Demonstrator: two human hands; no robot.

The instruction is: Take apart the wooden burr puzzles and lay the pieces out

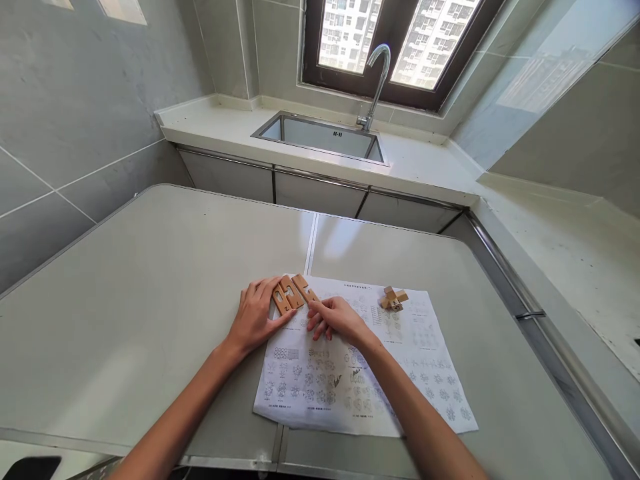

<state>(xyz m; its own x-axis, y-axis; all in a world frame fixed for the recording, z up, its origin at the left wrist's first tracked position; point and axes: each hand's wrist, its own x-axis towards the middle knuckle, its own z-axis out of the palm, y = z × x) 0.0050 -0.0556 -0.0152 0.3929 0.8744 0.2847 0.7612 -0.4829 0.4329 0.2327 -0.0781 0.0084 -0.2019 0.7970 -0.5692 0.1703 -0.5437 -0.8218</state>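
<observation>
While both hands are laid on the desk, the following is recorded.

Left hand: the left hand (256,313) is rested flat, fingers spread along the left side of the flat wooden pieces (293,293); contact is made with their left and near edges, but nothing is enclosed.

Right hand: the right hand (336,319) is loosely curled with the knuckles up, its fingertips set at the near right end of the same pieces; a closed grasp is not seen.

Wooden pieces: several notched, light-brown slabs are laid side by side, flat, at the far left corner of the instruction sheet (360,363), between the two hands.

Instruction sheet: a white printed page of small diagrams is spread flat on the desk (150,293), near its front edge.

Assembled block: a small wooden cross-shaped block (394,299) is stood on the far part of the sheet, apart from the right hand.

Surroundings: a steel sink (323,137) and a curved tap (376,83) are set in the counter beyond, under a window (400,40).
</observation>
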